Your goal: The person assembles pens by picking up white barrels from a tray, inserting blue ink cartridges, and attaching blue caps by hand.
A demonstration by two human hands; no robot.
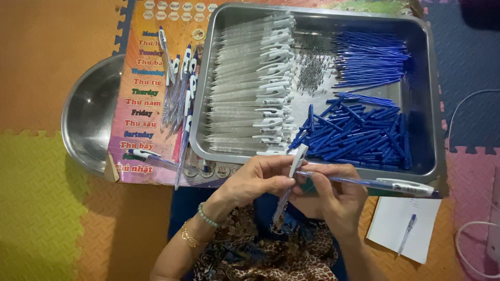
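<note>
My left hand (260, 179) grips a clear pen barrel with a white clip (296, 162), held upright just below the metal tray's (432, 104) front rim. My right hand (333, 200) pinches the same pen from the right, fingers touching the left hand. A finished blue pen (385, 183) lies across the tray's front edge by my right hand. Inside the tray are rows of clear barrels with white clips (255, 83), a heap of small springs (311, 73), blue refills (370, 57) and a pile of blue parts (354, 136).
Several finished pens (179, 88) lie on a colourful printed board (140, 104) left of the tray. A round steel bowl (88, 114) sits further left. A white paper sheet with one pen (403, 234) lies at the right, near white cables (469, 229). Foam mats cover the floor.
</note>
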